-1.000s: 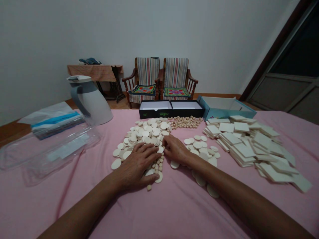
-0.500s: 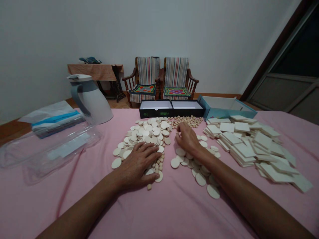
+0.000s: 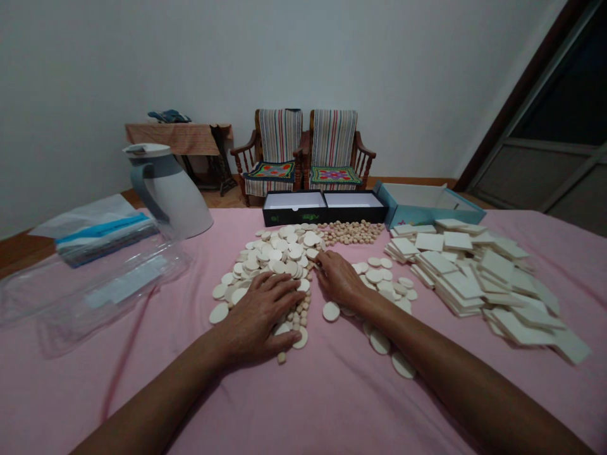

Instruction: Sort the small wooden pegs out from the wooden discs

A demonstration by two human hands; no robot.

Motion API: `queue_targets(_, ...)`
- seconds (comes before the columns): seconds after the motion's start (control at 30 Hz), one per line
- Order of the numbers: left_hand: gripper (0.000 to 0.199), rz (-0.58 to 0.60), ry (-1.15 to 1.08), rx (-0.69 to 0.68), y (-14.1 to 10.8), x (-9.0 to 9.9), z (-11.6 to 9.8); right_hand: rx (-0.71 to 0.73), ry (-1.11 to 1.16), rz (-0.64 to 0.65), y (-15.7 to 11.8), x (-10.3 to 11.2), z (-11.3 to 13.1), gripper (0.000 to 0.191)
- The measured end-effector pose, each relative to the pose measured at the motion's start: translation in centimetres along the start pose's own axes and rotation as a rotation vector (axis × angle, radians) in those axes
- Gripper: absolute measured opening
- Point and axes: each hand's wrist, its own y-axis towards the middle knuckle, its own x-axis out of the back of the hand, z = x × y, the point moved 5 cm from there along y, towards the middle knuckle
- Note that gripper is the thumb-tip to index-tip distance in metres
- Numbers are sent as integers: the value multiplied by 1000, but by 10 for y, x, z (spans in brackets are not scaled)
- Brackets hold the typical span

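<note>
My left hand [image 3: 260,313] lies palm down with its fingers stretched out, over the near edge of a big heap of pale round wooden discs [image 3: 265,256]. Small wooden beads [image 3: 300,311] peek out beside its fingertips, and a lone small wooden block [image 3: 281,357] sits by the thumb. At the heap's right edge is my right hand [image 3: 344,278], its thumb and fingers drawn together; whatever is between them is too small to make out. Under and beyond the right forearm spreads a second, looser group of discs [image 3: 377,276].
Many more beads [image 3: 353,232] lie before a black two-part box [image 3: 298,216]. A blue open box [image 3: 431,205] stands behind stacked square wooden tiles [image 3: 455,278]. On the left are a white jug [image 3: 177,196], a blue-edged packet [image 3: 104,237] and clear plastic trays [image 3: 128,281].
My right hand has moved left and slightly nearer, from beside the beads to the right edge of the disc heap. My left hand has stayed in place.
</note>
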Motion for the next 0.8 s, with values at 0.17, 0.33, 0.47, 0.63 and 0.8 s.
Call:
queue_targets(0.17,58,3,-1,6,1,0,0,-19,46,13,8,30,-12,23)
queue_targets(0.33,58,-8,-8,0,1,-1,2,-20,2,312,6,66,-29,25)
queue_targets(0.47,57,16,-10,5,1,2,0,-14,40,210,6,62,-26,21)
queue_targets(0.63,58,19,-4,-5,2,5,-3,114,176,119,1,13,3,16)
queue_targets(0.8,58,2,-5,-10,1,4,-2,120,137,44,-4,-6,15,11)
